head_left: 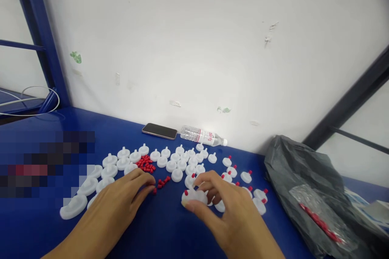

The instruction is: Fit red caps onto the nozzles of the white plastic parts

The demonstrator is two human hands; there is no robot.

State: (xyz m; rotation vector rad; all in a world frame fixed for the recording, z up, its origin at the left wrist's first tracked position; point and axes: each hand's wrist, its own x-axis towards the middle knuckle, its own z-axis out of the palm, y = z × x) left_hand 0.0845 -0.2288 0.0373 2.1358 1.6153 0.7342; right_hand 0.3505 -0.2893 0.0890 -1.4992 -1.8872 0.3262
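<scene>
My left hand (133, 194) is over the table left of centre, thumb and forefinger pinched at a small red cap (154, 190). More red caps (146, 164) lie in a loose pile just beyond it. My right hand (225, 206) grips a white plastic disc with a nozzle (194, 196) between thumb and fingers; a red cap (186, 192) shows at its left side. White discs with bare nozzles (181, 164) stand in a wide group behind and left of the hands. Around and behind my right hand are discs with red-capped nozzles (246, 176), partly hidden by it.
Against the white wall lie a phone (159, 130) and a clear plastic bottle (202, 135) on its side. A dark plastic bag (282, 170) and a clear bag of red pieces (322, 222) are at the right. Blue frame posts (48, 36) rise from the blue table (170, 226).
</scene>
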